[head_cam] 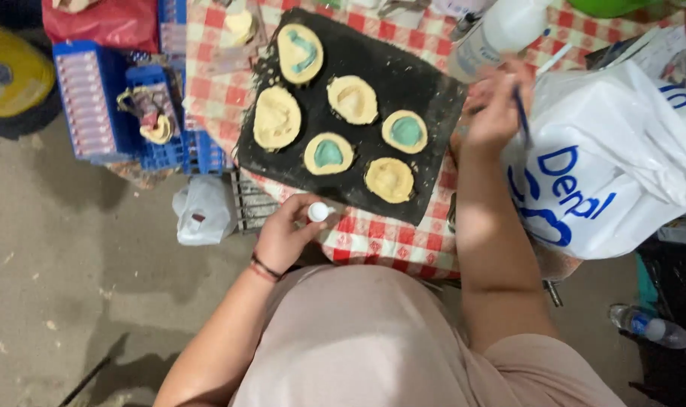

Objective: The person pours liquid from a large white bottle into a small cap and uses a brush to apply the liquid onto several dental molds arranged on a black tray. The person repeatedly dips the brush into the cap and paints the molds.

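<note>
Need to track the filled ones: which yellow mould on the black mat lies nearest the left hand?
The teal-filled mould in the front row, left end, is closest to the left hand; its front-row neighbour is plain yellow.

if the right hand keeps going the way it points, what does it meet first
Probably the clear plastic bottle lying just beyond the right hand, which holds a thin blue tool; depth is hard to judge.

The light is soft and a bit dim. A dark shadow lies on the floor (94,286) below the person. The right hand (493,105) looks blurry, and the corners look dark.
</note>
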